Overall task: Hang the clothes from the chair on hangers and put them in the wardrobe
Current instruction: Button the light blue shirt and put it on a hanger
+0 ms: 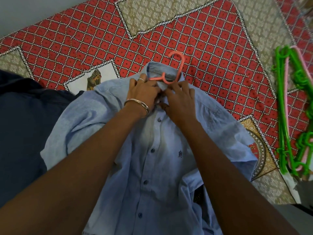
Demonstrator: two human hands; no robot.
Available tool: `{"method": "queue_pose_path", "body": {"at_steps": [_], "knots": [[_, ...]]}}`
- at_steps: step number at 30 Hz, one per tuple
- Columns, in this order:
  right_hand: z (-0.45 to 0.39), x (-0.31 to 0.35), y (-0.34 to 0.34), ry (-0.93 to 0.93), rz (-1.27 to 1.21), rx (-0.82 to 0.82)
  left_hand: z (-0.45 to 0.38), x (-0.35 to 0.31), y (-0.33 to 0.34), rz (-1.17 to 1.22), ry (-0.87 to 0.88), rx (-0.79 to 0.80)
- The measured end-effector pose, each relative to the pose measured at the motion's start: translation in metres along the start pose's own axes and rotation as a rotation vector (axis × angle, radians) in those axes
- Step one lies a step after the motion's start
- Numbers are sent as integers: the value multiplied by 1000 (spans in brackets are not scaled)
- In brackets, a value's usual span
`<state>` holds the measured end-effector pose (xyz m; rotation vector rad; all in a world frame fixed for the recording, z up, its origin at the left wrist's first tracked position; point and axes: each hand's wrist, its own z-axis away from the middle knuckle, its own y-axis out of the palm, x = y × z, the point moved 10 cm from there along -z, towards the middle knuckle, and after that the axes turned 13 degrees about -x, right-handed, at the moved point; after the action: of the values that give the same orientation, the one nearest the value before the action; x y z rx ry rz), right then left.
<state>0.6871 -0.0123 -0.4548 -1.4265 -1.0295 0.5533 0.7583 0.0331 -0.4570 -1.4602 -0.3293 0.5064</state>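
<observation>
A light blue button-up shirt (157, 150) lies front-up on the bed with a salmon-pink hanger (177, 68) inside it, the hook sticking out past the collar. My left hand (144, 90), with a ring and bangles, pinches the shirt's placket just below the collar. My right hand (179, 97) pinches the opposite edge of the placket at the top button. Both hands meet at the neck opening, and the top button itself is hidden under my fingers. The lower buttons are fastened.
A red, white and beige patterned bedspread (84, 39) covers the bed. A dark navy garment (22, 116) lies at the left, partly under the shirt's sleeve. A pile of green and pink hangers (291, 107) lies at the right edge.
</observation>
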Motion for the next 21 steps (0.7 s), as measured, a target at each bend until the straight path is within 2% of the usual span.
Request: {"method": "queue_pose_path", "body": {"at_steps": [4,7,9,12,16,18,21], "knots": [[10,-19,-20,-10,-110,-223,-1,20,3,154,-251,78],[14,-25,-28,24,-274,-268,-2,35,7,294,-379,120],[16,-22,-25,23,-352,-236,-2,36,15,365,-410,159],[14,-19,-20,56,-419,-195,-2,29,19,335,-390,203],[14,-18,-10,102,-413,-123,-3,19,18,214,-252,256],[15,-17,-9,106,-414,-101,-4,15,15,120,-190,227],[16,-16,-11,100,-426,-104,-2,14,15,83,-215,193]]}}
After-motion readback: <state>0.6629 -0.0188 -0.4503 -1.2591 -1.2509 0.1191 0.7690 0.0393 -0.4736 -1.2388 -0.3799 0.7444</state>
